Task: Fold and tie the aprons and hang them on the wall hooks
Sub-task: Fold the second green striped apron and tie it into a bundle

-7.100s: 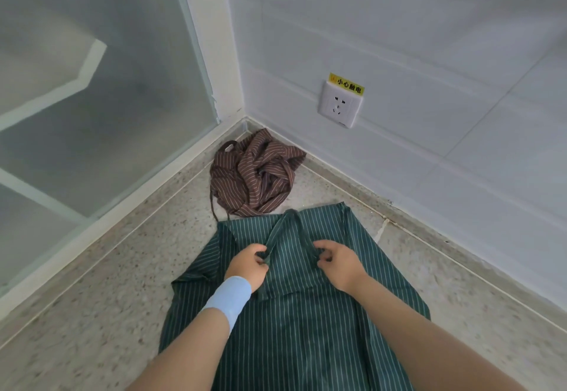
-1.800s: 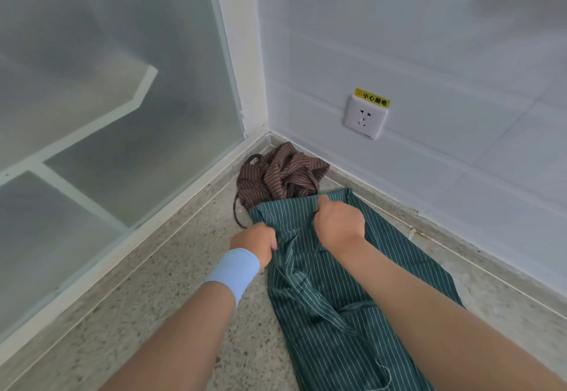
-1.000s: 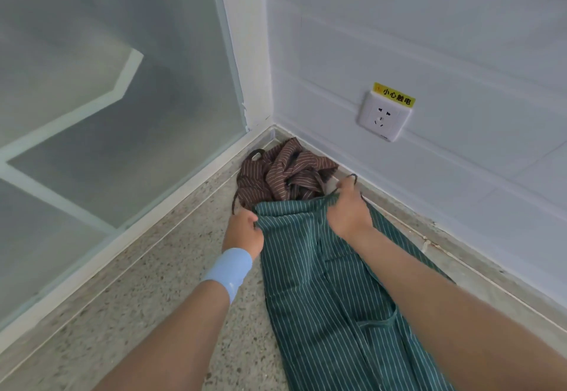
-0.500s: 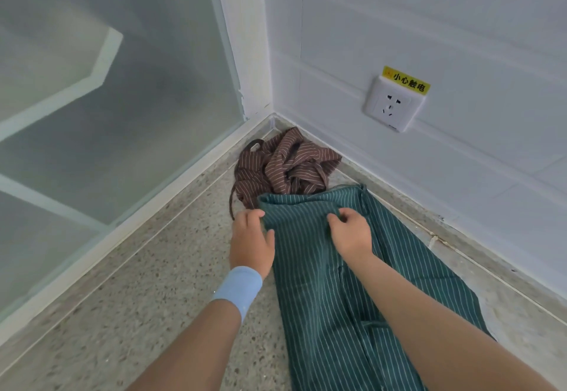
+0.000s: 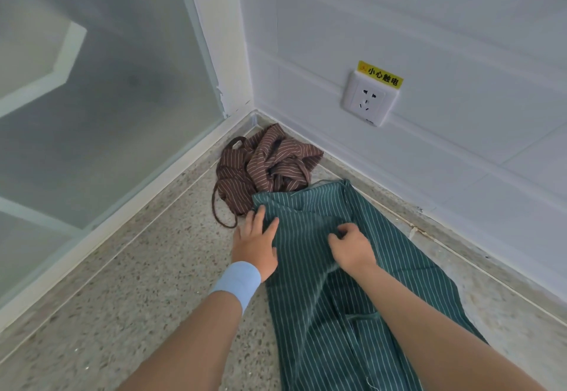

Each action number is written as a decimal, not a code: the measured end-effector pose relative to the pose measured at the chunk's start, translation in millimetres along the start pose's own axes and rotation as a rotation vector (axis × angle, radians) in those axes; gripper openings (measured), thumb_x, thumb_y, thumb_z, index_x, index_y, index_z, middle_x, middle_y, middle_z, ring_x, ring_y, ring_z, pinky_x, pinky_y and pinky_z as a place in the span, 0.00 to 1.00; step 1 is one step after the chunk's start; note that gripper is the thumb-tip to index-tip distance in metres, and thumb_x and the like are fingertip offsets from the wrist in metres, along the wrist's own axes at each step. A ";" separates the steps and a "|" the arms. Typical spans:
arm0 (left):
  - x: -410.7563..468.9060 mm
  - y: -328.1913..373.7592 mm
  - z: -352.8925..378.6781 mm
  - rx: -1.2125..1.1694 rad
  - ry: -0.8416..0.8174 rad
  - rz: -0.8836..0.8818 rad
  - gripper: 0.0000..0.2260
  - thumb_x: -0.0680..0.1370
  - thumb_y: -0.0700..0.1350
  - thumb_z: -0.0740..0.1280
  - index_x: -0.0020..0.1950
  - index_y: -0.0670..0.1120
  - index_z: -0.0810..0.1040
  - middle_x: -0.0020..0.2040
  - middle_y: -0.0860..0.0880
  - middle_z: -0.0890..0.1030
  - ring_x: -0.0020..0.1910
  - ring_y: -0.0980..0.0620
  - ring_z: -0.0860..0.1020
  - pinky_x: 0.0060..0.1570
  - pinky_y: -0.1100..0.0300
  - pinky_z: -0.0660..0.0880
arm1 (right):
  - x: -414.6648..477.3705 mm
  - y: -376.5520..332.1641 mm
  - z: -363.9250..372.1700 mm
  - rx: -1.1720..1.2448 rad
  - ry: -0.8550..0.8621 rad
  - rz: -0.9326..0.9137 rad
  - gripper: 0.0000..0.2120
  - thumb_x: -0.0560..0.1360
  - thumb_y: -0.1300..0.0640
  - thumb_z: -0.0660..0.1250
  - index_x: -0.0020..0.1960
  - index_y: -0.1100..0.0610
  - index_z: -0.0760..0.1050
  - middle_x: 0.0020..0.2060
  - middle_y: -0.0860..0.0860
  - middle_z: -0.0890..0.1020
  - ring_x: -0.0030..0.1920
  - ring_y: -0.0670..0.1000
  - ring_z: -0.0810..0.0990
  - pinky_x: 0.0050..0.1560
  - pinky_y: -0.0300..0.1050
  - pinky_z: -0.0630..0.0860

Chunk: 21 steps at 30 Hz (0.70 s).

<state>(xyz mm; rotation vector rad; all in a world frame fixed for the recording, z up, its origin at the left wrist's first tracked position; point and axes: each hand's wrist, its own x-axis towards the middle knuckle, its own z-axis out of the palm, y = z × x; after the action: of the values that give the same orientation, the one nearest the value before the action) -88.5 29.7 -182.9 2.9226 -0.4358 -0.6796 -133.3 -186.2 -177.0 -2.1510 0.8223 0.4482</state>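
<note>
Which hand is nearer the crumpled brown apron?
Left. The left hand lies flat at the edge of the green apron, fingertips almost at the brown apron; the right hand pinches green fabric farther right.

yellow label (image 5: 380,73) "小心触电", atop wall socket (image 5: 369,99)

The green apron (image 5: 352,283) is dark green with thin white pinstripes. The brown apron (image 5: 264,166) is reddish brown, also pinstriped in white. The wristband (image 5: 237,280) is pale blue. The floor (image 5: 122,283) is grey-beige terrazzo with dark speckles. The wall (image 5: 429,22) and socket (image 5: 368,99) are white, the label (image 5: 380,74) yellow with black characters. The glass pane (image 5: 107,83) is frosted grey-green.
</note>
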 end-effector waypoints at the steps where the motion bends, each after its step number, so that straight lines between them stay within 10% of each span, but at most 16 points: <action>1: -4.2 -1.8 0.8 -0.067 0.008 -0.058 0.32 0.81 0.45 0.60 0.80 0.57 0.47 0.79 0.50 0.35 0.79 0.44 0.39 0.76 0.41 0.51 | -4.3 -0.2 1.3 0.060 -0.049 -0.013 0.23 0.80 0.49 0.62 0.73 0.53 0.65 0.40 0.49 0.81 0.37 0.49 0.82 0.37 0.46 0.78; 9: -66.2 -2.1 21.1 -0.314 0.258 -0.186 0.26 0.80 0.50 0.65 0.76 0.53 0.62 0.73 0.48 0.59 0.72 0.46 0.62 0.67 0.48 0.69 | -59.3 16.8 2.3 0.037 0.035 -0.127 0.06 0.80 0.50 0.62 0.54 0.50 0.73 0.42 0.47 0.81 0.34 0.49 0.81 0.31 0.45 0.77; 14: -125.7 9.3 52.7 -0.221 0.461 0.126 0.05 0.76 0.46 0.68 0.51 0.53 0.77 0.51 0.53 0.71 0.50 0.51 0.71 0.50 0.53 0.74 | -109.7 55.1 7.8 -0.227 -0.081 -0.107 0.14 0.76 0.50 0.59 0.34 0.54 0.69 0.25 0.48 0.73 0.25 0.50 0.69 0.29 0.42 0.71; 21: -184.4 29.6 87.0 0.084 0.143 0.549 0.14 0.77 0.54 0.63 0.62 0.55 0.77 0.65 0.53 0.74 0.65 0.49 0.71 0.67 0.51 0.67 | -155.3 99.8 13.8 -0.358 -0.020 -0.107 0.15 0.78 0.47 0.64 0.61 0.53 0.74 0.55 0.50 0.79 0.45 0.51 0.80 0.41 0.45 0.77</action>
<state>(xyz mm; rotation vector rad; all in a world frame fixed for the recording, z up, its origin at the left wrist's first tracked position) -293.2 53.4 -179.0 2.6939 -1.2048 -0.3762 -315.3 -161.0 -154.7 -2.5003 0.6491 0.5967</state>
